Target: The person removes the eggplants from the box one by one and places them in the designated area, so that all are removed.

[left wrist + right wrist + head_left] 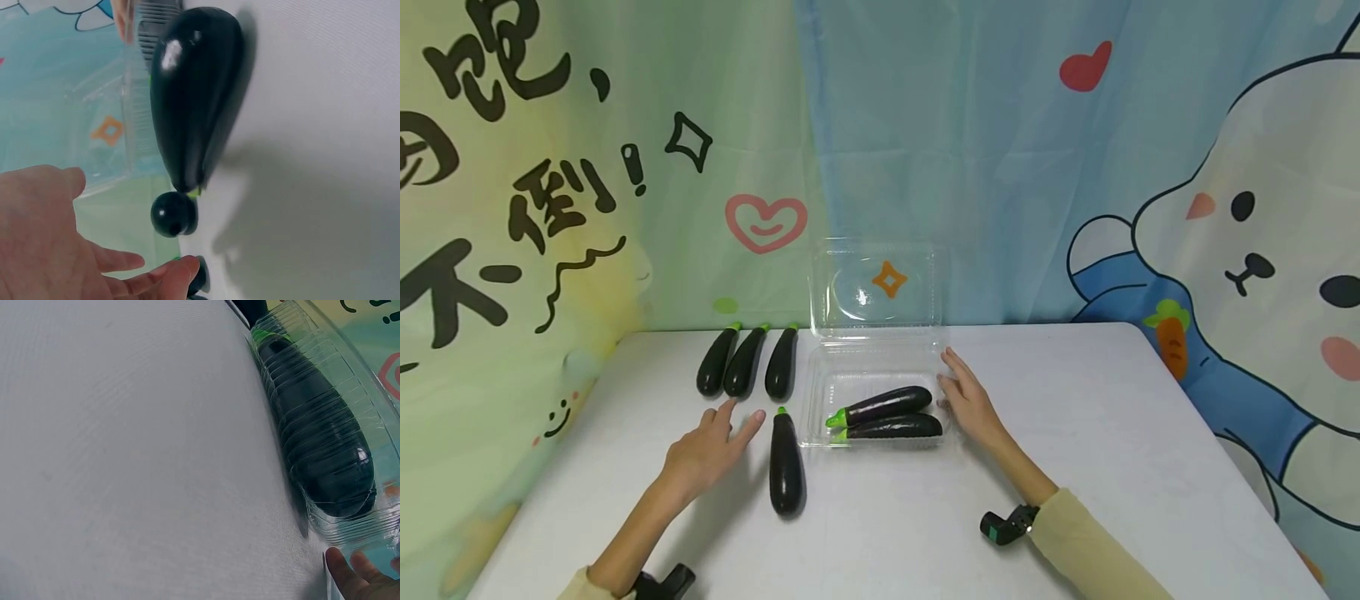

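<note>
A clear plastic clamshell box point(820, 408) lies with its lid point(850, 292) raised at the back. Inside it are two dark eggplants with green stems, a rear eggplant point(891, 404) and a front eggplant point(898, 427). My right hand point(973, 404) is at the box's right end, its fingers extended along the rim; the right wrist view shows fingertips point(337, 559) right by the ribbed wall. My left hand point(706, 454) hovers over the table with fingers spread and nothing held. Its fingertips point toward the back-left eggplants, and a single eggplant point(786, 467) lies just right of it.
Three more eggplants lie side by side at the back left: a left one point(718, 362), a middle one point(745, 362) and a right one point(781, 364). The white table point(1075, 417) ends at a printed curtain point(1000, 167) behind. Each wrist carries a black camera.
</note>
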`<state>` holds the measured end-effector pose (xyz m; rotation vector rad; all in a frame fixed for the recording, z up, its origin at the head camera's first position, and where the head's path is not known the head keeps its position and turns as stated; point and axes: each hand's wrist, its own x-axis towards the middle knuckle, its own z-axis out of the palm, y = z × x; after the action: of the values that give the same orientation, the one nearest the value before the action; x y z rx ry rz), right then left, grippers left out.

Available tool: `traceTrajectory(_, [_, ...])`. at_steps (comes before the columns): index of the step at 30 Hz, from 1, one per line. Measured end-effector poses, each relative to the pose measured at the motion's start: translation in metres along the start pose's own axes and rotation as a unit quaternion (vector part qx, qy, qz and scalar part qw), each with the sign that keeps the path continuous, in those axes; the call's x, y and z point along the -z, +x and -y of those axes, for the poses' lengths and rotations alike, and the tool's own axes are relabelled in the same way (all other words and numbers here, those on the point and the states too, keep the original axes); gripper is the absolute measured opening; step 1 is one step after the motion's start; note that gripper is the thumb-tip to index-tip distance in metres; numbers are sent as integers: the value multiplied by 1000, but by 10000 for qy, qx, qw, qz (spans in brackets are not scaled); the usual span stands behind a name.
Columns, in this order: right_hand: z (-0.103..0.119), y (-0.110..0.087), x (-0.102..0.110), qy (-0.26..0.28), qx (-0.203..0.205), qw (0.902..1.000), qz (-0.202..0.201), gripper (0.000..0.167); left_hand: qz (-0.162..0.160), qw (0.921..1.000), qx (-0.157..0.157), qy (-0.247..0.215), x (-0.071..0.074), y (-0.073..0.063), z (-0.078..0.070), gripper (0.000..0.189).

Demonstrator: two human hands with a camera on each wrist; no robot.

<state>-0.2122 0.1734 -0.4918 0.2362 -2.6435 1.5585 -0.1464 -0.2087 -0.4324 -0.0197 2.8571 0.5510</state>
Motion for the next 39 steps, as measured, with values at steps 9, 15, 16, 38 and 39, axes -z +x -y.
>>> traceTrajectory(9, [0,-2,-1,16,-10,10000,-11,50,-512,9979,-319,-231,7,4,-11,85])
traceTrajectory(15, [1,-1,-1,17,-24,10000,-5,49,-718,9843,-1308,-946,3,11,-22,67])
traceTrajectory(16, [1,-2,0,44,-27,10000,4,49,-706,9804,-1484,-1088,1,12,-24,65])
traceTrajectory(38, [0,0,0,-17,-54,10000,20,50,-94,9345,-3080,-1782,-15,48,-52,58])
traceTrajectory(39, [-1,1,-1,-28,-48,10000,10,50,-79,9343,-3118,-1728,-15,50,-53,57])
